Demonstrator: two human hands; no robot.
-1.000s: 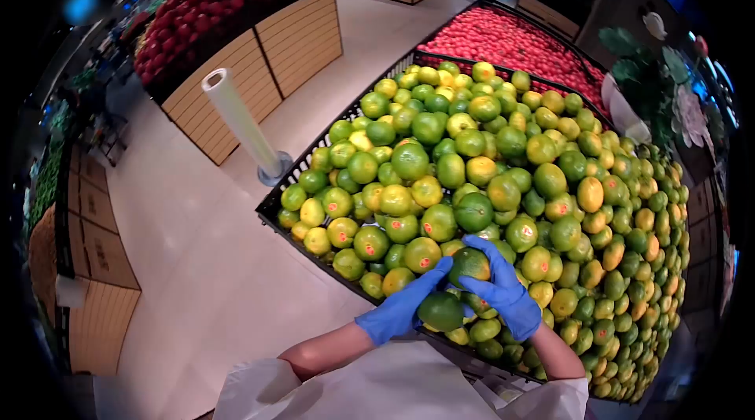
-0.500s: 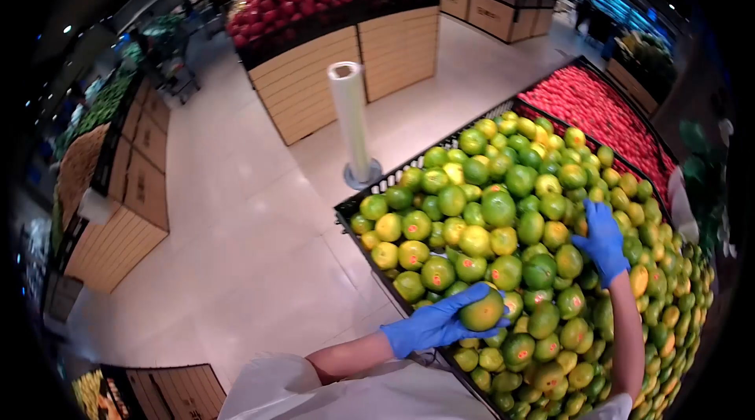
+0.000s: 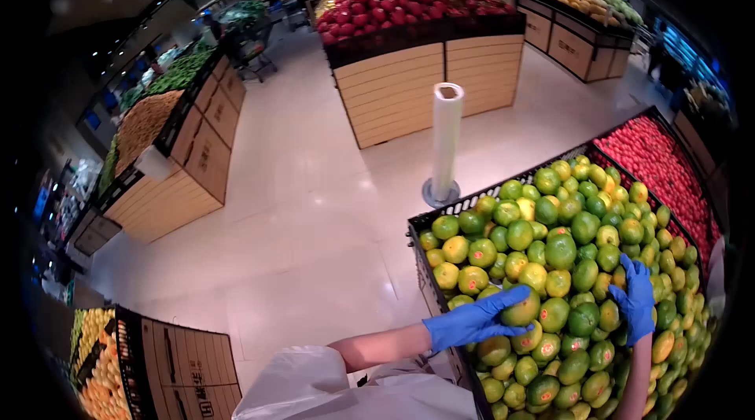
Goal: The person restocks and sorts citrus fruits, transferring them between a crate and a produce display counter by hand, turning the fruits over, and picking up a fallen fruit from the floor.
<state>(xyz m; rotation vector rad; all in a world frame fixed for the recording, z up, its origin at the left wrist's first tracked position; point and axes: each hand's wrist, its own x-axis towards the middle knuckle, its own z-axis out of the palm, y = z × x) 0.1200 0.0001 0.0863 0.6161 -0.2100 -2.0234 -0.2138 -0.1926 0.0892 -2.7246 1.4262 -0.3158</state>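
A heap of green and yellow mandarins [image 3: 560,251] fills a black crate [image 3: 440,219] in front of me. My left hand [image 3: 476,321], in a blue glove, is at the near left side of the heap. Its thumb and fingers are closed around a yellow-green mandarin [image 3: 521,308]. On the right, my right hand [image 3: 635,300], gloved in blue too, rests on the heap with thumb and fingers apart. Its fingertips touch the mandarins there; the fruit under its palm is hidden. Several mandarins carry small red stickers.
Small red fruit [image 3: 657,152] fills the crate section beyond the mandarins. A roll of clear bags [image 3: 447,137] stands upright at the crate's far left corner. Wooden stands with red fruit [image 3: 393,3] and greens [image 3: 181,74] stand across the tiled floor [image 3: 299,263].
My view has swung left, so the stands and crate sit further right. The left hand has brought its mandarin down against the heap. My right hand stays on the heap, slightly nearer to me.
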